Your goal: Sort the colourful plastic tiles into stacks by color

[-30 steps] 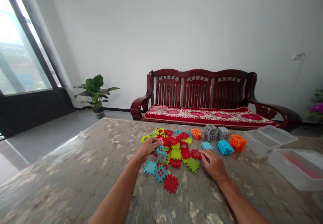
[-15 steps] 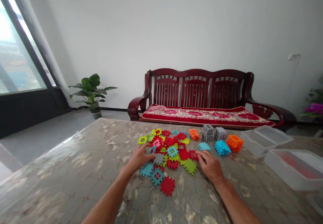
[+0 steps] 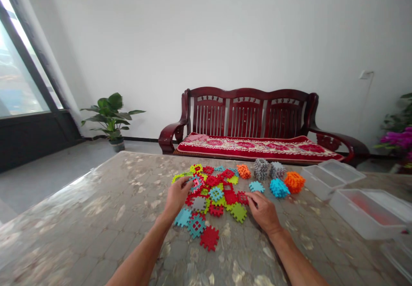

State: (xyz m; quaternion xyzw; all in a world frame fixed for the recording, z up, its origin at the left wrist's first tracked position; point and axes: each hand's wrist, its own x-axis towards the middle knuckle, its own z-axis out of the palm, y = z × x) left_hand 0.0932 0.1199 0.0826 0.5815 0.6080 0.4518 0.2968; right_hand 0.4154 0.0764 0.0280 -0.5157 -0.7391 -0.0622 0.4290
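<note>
A heap of notched interlocking plastic tiles in red, green, blue and grey spreads over the table. At the heap's left side, my left hand pinches a blue window tile by its edge, raised over a red piece. My right hand is closed at the right edge of the heap, thumb and forefinger on a red window tile. A grey tile lies between the hands, with a plain red tile nearest me. A lone blue tile lies beyond my right hand.
Stacks of orange, bright blue and grey tiles stand at the back right. Two clear plastic boxes sit farther right, the nearer with something red inside. Behind the table is a wooden bench.
My left hand has lifted the blue window tile from the heap's left side, turning it flatter to view. My right hand stays at the red window tile. The view has shifted slightly right.
</note>
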